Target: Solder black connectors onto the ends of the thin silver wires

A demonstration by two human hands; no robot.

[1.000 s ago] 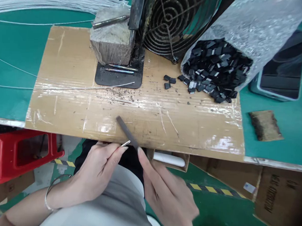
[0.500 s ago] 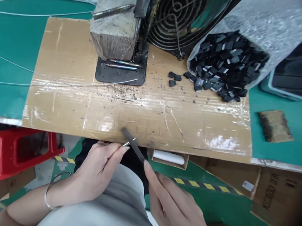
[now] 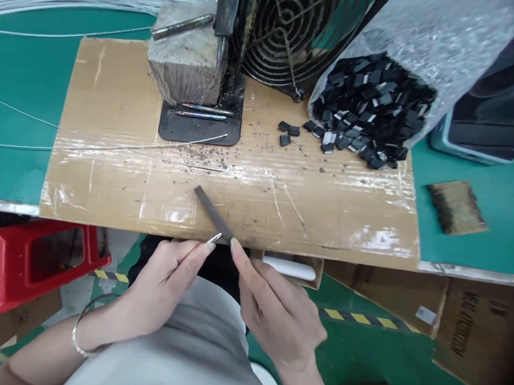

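My left hand pinches a thin, pointed metal rod, probably a soldering iron tip, its bright end sticking out past the thumb. Closed round the near end of a flat dark file is my right hand. The file slants away to the upper left over the cardboard sheet, beside the rod's point and seemingly touching it. Two similar metal rods lie on a black base plate beyond my hands. My fingers hide the rest of the rod.
A grey block bears a metal rod, next to a round fan grille. Black connector-like pieces spill from a plastic bag. Two thin wires cross the cardboard. A charred sponge lies right; a red stool stands left.
My right hand has pushed the file forward and to the upper left along the rod's tip. The left hand keeps its pinch, and the whole view has shifted slightly.
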